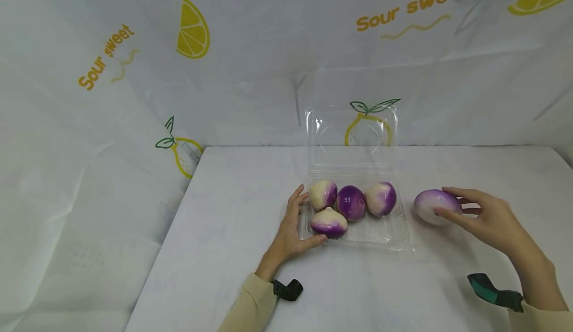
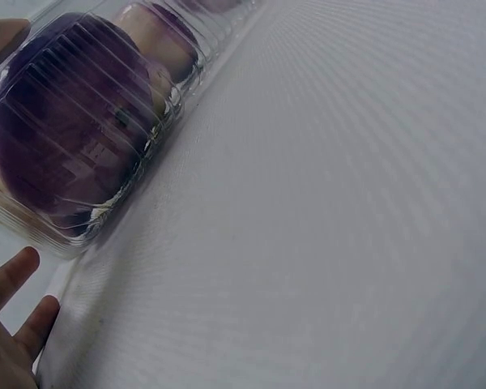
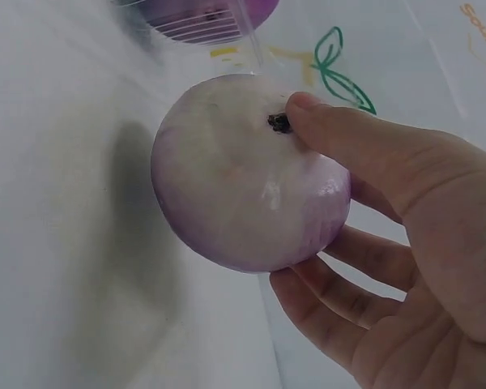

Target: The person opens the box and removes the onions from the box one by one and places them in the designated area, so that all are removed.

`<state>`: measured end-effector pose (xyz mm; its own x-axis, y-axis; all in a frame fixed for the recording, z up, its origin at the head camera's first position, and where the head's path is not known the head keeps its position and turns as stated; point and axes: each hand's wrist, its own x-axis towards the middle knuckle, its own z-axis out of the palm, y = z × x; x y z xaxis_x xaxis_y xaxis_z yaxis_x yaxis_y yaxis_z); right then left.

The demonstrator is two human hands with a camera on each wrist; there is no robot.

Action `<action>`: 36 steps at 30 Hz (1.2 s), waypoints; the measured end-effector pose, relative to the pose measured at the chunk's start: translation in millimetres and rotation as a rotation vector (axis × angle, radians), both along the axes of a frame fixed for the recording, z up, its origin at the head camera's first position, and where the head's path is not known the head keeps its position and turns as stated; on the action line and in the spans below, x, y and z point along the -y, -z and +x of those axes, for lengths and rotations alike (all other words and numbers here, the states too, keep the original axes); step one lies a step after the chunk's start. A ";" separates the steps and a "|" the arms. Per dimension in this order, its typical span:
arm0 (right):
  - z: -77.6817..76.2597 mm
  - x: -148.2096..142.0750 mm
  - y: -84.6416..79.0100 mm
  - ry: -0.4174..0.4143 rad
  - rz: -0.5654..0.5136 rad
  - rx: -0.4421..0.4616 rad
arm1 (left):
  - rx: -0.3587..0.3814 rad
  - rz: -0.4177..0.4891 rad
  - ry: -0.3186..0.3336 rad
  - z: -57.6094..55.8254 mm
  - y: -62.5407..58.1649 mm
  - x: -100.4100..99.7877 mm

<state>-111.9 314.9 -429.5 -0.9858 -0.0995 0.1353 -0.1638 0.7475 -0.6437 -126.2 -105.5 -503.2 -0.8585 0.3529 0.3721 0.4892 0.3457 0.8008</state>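
Observation:
A clear plastic clamshell box (image 1: 380,235) lies on the table with its lid (image 1: 329,148) raised at the back. Several purple-and-white turnips sit inside, among them a deep purple one (image 1: 351,203) in the middle and a tilted one (image 1: 329,222) at the front left. My left hand (image 1: 291,232) rests around the box's front left corner, fingers fairly straight along the side and thumb by the front rim. Right of the box, my right hand (image 1: 485,217) holds another turnip (image 3: 235,178) above the table, thumb near its dark stem end and fingertips on the opposite side.
A white cloth-covered table (image 1: 215,252) spreads under the box. Behind and to the left hangs a white sheet (image 1: 250,73) printed with lemons and lettering. Dark straps (image 1: 288,290) show at both wrists, by beige sleeves.

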 end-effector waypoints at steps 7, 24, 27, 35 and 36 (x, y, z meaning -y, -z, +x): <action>0.2 -1.6 8.9 0.017 0.050 0.041 | -0.017 -0.008 0.002 -0.7 3.0 0.9; -3.1 9.4 20.7 -0.021 0.062 -0.068 | 0.017 -0.015 -0.014 0.6 -1.8 0.2; -3.0 13.4 22.3 -0.010 0.090 -0.077 | 0.020 -0.014 -0.013 0.6 -1.7 -0.1; -3.6 14.5 22.5 -0.012 0.120 -0.081 | 0.017 -0.016 -0.016 -0.3 -0.5 0.0; -3.8 14.2 22.8 -0.014 0.118 -0.080 | 0.017 -0.017 -0.015 -0.3 -0.5 0.1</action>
